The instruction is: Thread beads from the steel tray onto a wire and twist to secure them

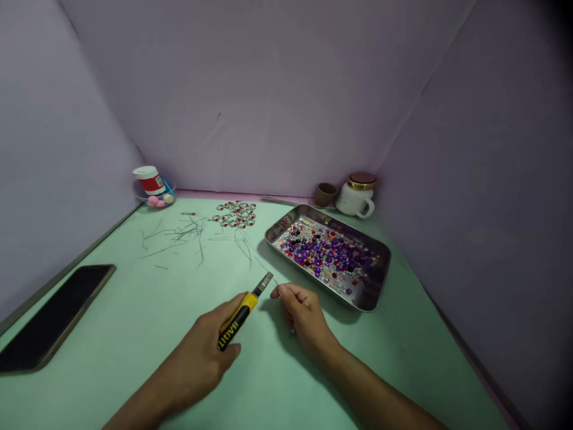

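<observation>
My left hand (201, 352) is wrapped round pliers (239, 316) with black and yellow handles, their metal jaws pointing up and to the right. My right hand (308, 319) pinches a thin wire (276, 282) between thumb and fingertips, just right of the jaws. Whether the jaws touch the wire is too fine to tell. Beyond my right hand lies a metal tray (380, 286) of purple, red, clear and black beads (329, 254). Loose cut wires (190, 230) are scattered on the green tabletop, beside a cluster of wire pieces with red beads (235, 215).
A dark flat device (56, 316) lies at the left edge. At the back left, a clear bowl (173, 190) holds a red and white jar (150, 180) and pink balls (154, 201). A brown cup (325, 194) and a lidded white mug (353, 198) stand behind the tray.
</observation>
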{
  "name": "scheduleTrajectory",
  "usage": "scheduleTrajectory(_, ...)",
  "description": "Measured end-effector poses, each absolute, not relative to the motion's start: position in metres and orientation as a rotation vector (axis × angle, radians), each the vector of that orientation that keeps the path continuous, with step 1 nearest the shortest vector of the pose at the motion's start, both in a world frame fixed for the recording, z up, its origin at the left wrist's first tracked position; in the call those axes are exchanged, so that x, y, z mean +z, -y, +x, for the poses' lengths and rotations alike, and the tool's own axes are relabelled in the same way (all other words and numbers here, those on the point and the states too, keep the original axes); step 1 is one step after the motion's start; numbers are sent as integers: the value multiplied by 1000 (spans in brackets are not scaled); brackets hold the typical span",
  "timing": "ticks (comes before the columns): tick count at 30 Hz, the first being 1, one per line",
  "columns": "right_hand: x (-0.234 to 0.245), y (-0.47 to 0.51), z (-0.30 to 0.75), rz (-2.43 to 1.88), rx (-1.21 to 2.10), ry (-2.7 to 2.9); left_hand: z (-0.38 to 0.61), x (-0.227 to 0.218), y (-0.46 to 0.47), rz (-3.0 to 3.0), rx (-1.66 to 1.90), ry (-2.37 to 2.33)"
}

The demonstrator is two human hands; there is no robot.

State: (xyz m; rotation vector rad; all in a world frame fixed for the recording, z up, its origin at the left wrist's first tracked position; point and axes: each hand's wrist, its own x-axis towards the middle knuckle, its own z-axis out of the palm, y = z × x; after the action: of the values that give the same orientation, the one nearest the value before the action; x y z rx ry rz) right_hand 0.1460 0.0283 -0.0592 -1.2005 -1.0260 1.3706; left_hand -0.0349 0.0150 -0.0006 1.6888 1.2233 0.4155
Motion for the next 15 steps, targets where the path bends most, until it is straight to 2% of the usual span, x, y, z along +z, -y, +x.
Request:
scheduleTrajectory(3, -60, -32, 144, -1267, 1372, 1016, -32, -9, -13, 2027, 392, -1441)
scheduleTrajectory(7, -60, -30, 149, -1428, 1376, 1118, -31, -17, -13, 2117, 270, -1500)
scheduleTrajectory(9, -53, -26, 156, -1534, 1095, 1400, -30, -19, -13, 2167, 282, -1551)
scheduleTrajectory(13, -13, -23, 154, -1498, 211, 1656, -22, -23, -11, 2241, 321, -1630)
scheduleTrajectory(15, 11, -25, 132, -1352, 210, 1701, -17, -26, -10, 2197, 327, -1651)
